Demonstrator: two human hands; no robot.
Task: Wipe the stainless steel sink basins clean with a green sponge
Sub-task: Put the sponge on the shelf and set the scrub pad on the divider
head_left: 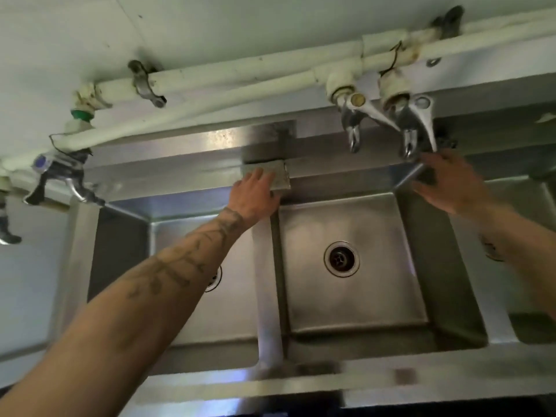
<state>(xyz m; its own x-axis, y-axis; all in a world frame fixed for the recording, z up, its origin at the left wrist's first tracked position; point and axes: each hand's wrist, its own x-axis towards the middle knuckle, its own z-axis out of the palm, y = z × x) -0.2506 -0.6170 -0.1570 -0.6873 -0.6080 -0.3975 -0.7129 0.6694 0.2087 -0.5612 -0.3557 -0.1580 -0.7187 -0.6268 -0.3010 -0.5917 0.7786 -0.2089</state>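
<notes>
Left hand, fingers straight, is pressing the green sponge, lying lengthwise along the sink's back ledge above the left divider; right hand, blurred, grip indeterminate, is seemingly hovering by the taps.

The left hand lay flat on a grey-green sponge on the sink's back ledge, above the divider between the left basin and the middle basin. The right hand, blurred, reached just below 2 chrome taps; its grip could not be told. A round drain sat in the middle basin's floor.
</notes>
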